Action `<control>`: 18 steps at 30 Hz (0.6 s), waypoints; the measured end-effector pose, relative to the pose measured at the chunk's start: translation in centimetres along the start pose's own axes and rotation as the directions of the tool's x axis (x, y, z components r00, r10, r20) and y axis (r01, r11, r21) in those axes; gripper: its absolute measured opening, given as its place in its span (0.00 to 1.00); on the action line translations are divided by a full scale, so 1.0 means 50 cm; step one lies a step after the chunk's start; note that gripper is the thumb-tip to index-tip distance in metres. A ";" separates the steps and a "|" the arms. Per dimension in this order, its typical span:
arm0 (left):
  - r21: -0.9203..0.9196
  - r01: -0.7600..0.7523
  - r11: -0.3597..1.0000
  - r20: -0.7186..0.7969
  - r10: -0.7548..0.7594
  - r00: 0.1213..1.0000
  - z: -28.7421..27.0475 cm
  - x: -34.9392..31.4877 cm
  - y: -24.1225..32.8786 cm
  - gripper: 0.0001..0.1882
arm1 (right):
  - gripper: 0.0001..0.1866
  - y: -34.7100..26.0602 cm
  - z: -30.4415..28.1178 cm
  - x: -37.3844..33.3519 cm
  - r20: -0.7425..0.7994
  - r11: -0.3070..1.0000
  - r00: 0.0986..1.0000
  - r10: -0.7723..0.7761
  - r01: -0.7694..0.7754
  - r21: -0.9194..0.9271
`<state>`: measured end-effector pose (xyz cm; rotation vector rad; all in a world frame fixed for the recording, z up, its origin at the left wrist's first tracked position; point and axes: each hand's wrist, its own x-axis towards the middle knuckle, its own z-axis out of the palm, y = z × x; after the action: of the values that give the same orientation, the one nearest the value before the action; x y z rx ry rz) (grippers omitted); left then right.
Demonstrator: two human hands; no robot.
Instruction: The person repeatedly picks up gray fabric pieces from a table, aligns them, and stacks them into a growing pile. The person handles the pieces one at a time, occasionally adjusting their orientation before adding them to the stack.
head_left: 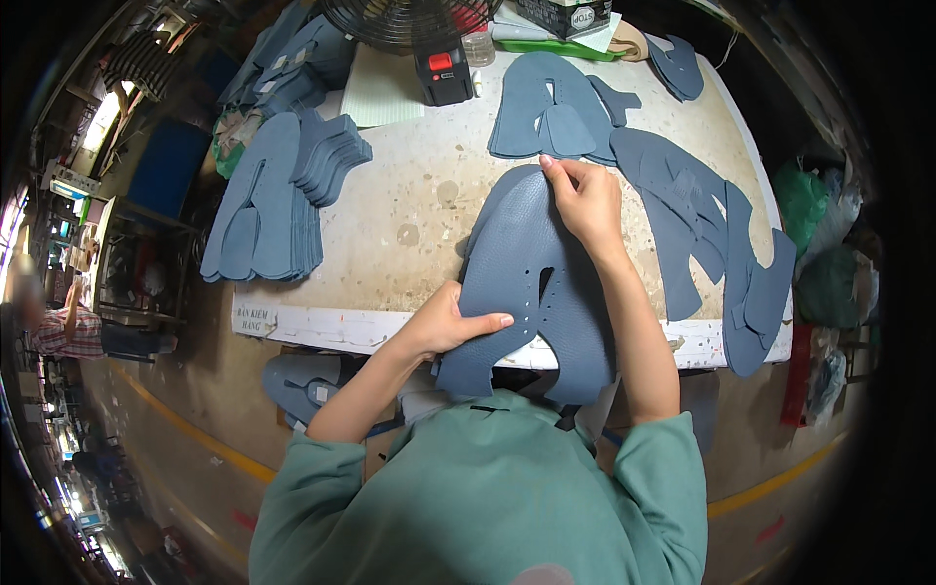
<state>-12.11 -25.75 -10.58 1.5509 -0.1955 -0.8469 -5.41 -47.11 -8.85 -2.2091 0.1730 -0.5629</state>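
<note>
A blue-grey leather shoe upper piece (509, 239), rounded at the top with a row of small holes and a central slit, is held up at the table's near edge. My left hand (444, 324) grips its left side, the thumb lying on the grained face and the fingers hidden behind. At its rounded top, my right hand (588, 202) pinches the rim between thumb and fingers. Part of another blue piece shows behind its left edge. Just beyond my right hand lies a stack of similar uppers (522, 102) with a small tongue-shaped piece (567, 130) on top.
On the worn table (409, 195), a tall stack of uppers (278, 185) and smaller stacked pieces (331, 156) stand left. Loose cut pieces (673, 195) overlap at the right. A black fan (405, 19) with a battery (444, 73) stands at the back. Green bags (801, 205) hang right.
</note>
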 end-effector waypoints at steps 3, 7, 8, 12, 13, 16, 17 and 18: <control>-0.016 -0.039 0.999 0.008 0.039 0.999 0.010 -0.024 -0.014 0.18 | 0.21 0.007 -0.005 0.008 0.030 0.998 0.999 0.034 -0.032 -0.049; -0.044 -0.033 0.998 0.111 0.037 0.993 0.019 -0.051 -0.017 0.13 | 0.22 0.017 -0.009 0.018 0.023 0.996 0.998 0.064 -0.063 -0.058; -0.057 -0.023 0.998 0.144 0.031 0.989 0.022 -0.058 -0.017 0.12 | 0.22 0.020 -0.010 0.019 0.024 0.995 0.996 0.085 -0.084 -0.058; -0.174 0.121 0.977 0.163 -0.093 0.982 0.028 -0.085 -0.022 0.12 | 0.22 0.029 -0.005 0.024 -0.017 0.994 0.997 0.082 -0.083 -0.078; -0.177 0.106 0.979 0.172 -0.075 0.982 0.030 -0.090 -0.027 0.12 | 0.22 0.032 -0.004 0.025 -0.024 0.993 0.996 0.083 -0.085 -0.083; -0.188 0.080 0.979 0.188 -0.044 0.981 0.034 -0.101 -0.047 0.13 | 0.21 0.040 -0.006 0.031 -0.035 0.991 0.995 0.092 -0.095 -0.096; -0.193 0.093 0.977 0.192 -0.056 0.980 0.034 -0.105 -0.055 0.13 | 0.21 0.042 -0.008 0.033 -0.029 0.989 0.994 0.106 -0.108 -0.102; -0.188 0.117 0.975 0.191 -0.081 0.978 0.035 -0.109 -0.063 0.13 | 0.20 0.045 -0.009 0.035 -0.022 0.986 0.992 0.124 -0.126 -0.113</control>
<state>-18.15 -23.33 -11.19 1.3052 -0.1615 -1.0572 -3.92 -49.41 -9.72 -2.2855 0.3575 -0.5112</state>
